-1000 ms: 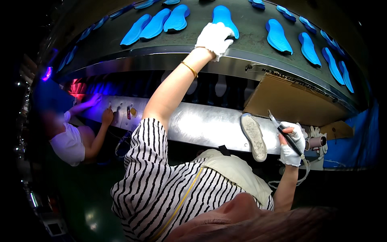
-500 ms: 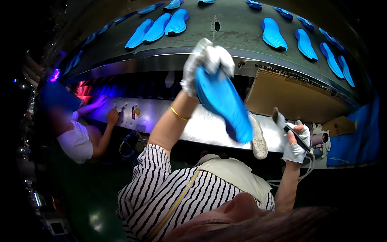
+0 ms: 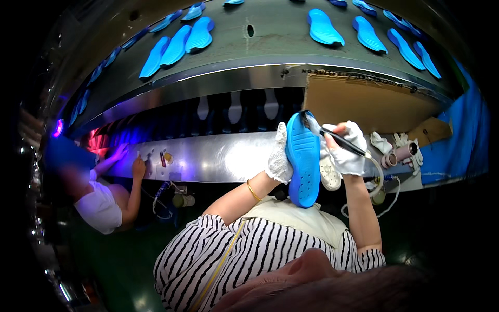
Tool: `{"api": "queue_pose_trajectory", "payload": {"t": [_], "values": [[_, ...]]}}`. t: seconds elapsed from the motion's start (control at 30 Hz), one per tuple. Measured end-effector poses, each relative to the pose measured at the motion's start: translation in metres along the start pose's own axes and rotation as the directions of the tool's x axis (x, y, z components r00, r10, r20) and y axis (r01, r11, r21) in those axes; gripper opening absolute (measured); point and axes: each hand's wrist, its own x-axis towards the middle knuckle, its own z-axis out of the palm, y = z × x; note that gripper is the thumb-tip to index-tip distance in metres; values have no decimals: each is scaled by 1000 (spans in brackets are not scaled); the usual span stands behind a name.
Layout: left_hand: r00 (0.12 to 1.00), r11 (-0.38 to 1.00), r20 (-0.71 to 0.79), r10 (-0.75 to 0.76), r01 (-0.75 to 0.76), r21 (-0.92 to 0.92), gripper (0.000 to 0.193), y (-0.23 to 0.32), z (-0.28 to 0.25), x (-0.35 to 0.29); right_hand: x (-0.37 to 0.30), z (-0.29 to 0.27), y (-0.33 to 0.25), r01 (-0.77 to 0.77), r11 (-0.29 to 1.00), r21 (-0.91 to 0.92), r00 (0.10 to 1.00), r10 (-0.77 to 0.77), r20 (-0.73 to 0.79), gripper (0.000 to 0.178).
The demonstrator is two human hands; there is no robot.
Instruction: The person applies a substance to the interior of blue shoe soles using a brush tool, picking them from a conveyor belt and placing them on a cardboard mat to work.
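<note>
Blue sole (image 3: 304, 164) is just R of ctr, long axis near vertical in frame, gripped by the gloved L hand (image 3: 279, 158): a digit runs up along its L edge, w/ the other fingers hidden behind, so exact grip can't be told. Gloved R hand (image 3: 349, 151), R of the sole, has its fingers closed on the black handle of a brush (image 3: 344, 143); bristles appear to touch the sole's top end, well above the L fingers. Pale sole (image 3: 329, 174) is partly hidden betw. blue sole & R hand, on the metal surface (image 3: 223, 156). Cardboard (image 3: 364, 101) stands behind, upper R; spools (image 3: 405, 152) lie mid-R. More blue soles (image 3: 323, 28) sit on the green belt (image 3: 260, 47) up top. Co-worker (image 3: 101, 208) at lower L.
</note>
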Motion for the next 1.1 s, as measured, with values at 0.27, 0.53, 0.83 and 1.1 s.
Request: {"api": "queue_pose_trajectory", "payload": {"t": [0.27,0.53,0.83,1.1], "values": [[998,997,-38,56,-54,60,81,0,-3,4,-17,14,-8,-167,950,263,980,129,154,19],[998,998,-48,36,-33,52,85,12,0,-5,-38,16,1,92,993,74,957,-109,267,17],[979,983,-205,20,18,180,81,21,-4,-15,-53,12,7,56,994,97,946,-84,314,19],[996,903,-82,-44,74,423,88,-2,-27,-34,-68,-16,27,-173,967,187,952,115,285,14]]}}
